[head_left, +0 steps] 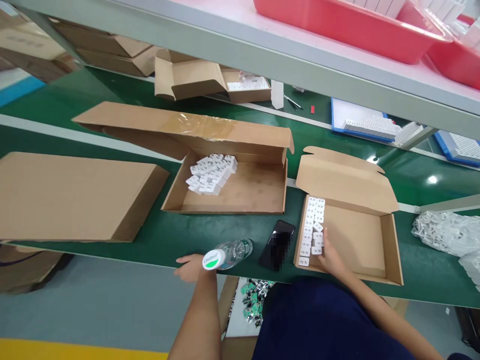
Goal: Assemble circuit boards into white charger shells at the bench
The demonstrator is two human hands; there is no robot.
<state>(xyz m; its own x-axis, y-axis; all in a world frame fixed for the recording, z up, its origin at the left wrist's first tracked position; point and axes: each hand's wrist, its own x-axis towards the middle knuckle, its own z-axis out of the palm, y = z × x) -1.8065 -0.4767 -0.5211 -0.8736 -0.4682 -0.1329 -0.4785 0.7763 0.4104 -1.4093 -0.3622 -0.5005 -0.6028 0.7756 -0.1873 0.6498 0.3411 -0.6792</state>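
Observation:
My left hand [190, 267] is at the front edge of the green table, just left of a clear plastic bottle [237, 251] with a white and green cap. Its fingers look apart, and nothing shows in them. Inside the small open cardboard box [356, 240] on the right, my right hand [330, 256] has thumb and finger around small white blocks [317, 243]. These are beside rows of similar blocks [307, 232] along the box's left side; one block near the fingers sits tilted. A black phone [278, 245] lies between bottle and box.
A larger open box [258, 192] holds a loose cluster of white blocks [212, 174]. A closed carton [71, 195] lies at left. Overhead runs a shelf [210, 30] with red trays [352, 25]. Plastic bags [446, 232] lie at far right. Blue-edged trays [365, 122] stand behind.

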